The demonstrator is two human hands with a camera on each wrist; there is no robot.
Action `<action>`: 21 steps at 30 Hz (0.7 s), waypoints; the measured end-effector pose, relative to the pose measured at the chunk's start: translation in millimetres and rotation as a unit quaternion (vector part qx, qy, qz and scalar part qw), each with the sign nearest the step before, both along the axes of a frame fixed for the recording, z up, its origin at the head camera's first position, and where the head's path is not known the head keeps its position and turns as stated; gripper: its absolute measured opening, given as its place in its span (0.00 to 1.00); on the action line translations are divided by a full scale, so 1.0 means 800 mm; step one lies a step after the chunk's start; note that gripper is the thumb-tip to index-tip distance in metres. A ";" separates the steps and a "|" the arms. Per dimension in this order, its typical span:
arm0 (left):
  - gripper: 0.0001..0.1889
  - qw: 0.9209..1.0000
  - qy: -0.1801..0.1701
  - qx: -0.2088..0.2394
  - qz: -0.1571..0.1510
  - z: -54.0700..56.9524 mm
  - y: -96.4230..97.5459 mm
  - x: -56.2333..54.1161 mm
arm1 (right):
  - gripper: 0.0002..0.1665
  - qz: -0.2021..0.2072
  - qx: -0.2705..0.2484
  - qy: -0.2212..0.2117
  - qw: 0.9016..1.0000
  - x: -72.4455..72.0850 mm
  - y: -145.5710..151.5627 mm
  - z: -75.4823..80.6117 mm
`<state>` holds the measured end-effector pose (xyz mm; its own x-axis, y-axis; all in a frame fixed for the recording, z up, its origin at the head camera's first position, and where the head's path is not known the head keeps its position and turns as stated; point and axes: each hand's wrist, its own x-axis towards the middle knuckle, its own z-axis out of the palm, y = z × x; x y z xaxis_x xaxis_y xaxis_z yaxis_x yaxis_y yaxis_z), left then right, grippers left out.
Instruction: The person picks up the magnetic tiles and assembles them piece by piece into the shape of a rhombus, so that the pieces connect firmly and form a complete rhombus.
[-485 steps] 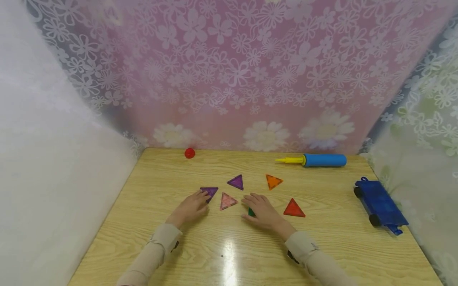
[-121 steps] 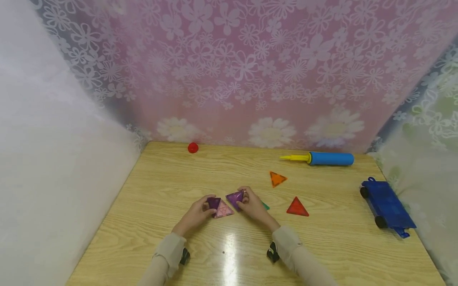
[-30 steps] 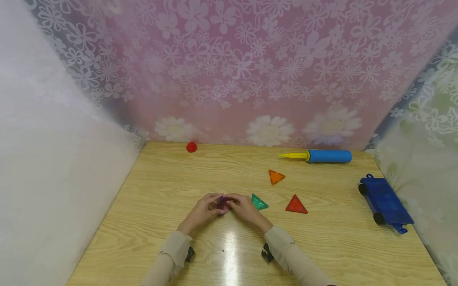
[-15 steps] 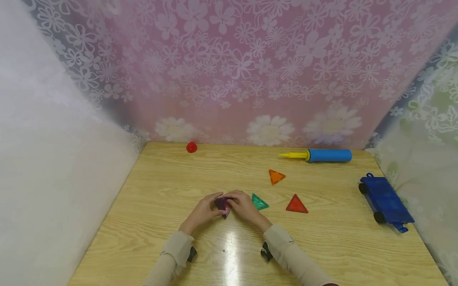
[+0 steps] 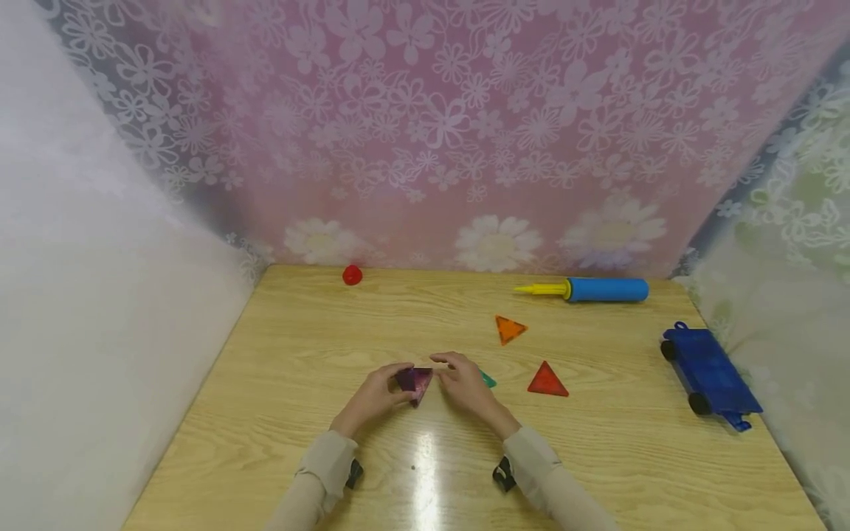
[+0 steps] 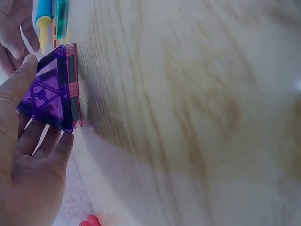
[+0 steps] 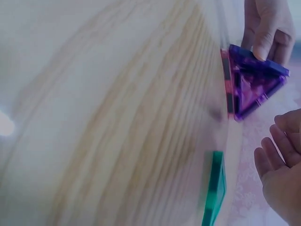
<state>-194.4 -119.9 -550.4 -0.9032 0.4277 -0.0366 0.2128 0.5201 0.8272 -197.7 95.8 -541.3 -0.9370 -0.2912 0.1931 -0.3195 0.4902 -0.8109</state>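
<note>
My left hand (image 5: 372,402) pinches a purple triangular magnetic tile (image 6: 49,92), its thumb on the upper edge and the fingers behind. That tile stands tilted, joined to a second purple triangular tile (image 7: 250,87) and to a pink triangular tile (image 7: 227,87) lying flat beneath them. Together they form a small pyramid-like shape. Just to the right, my right hand (image 5: 468,387) is apart from the tiles, fingers loosely spread, holding nothing. A green triangular tile (image 5: 488,378) lies beside it, partly hidden by that hand in the head view.
On the wooden table (image 5: 299,324) lie an orange triangular tile (image 5: 510,330) and a red one (image 5: 547,380). A blue and yellow pump (image 5: 598,290) and a small red piece (image 5: 352,275) lie at the back. At the right edge is a blue wheeled toy base (image 5: 710,376).
Over the last seconds both purple tiles were brought up against the pink one. Since half a second ago, my right hand has let go and drawn back right, covering part of the green tile.
</note>
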 end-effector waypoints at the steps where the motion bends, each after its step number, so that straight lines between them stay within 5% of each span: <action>1: 0.30 1.000 0.000 -0.002 0.002 0.000 -0.001 0.000 | 0.18 -0.002 0.004 0.001 1.000 0.002 0.003 0.001; 9: 0.29 1.000 0.004 -0.014 0.026 0.000 -0.009 -0.003 | 0.18 -0.043 0.046 -0.001 0.998 0.014 0.032 0.001; 21: 0.31 0.999 0.012 -0.004 0.050 -0.006 -0.031 -0.019 | 0.23 -0.078 0.034 -0.040 0.996 0.035 0.071 -0.010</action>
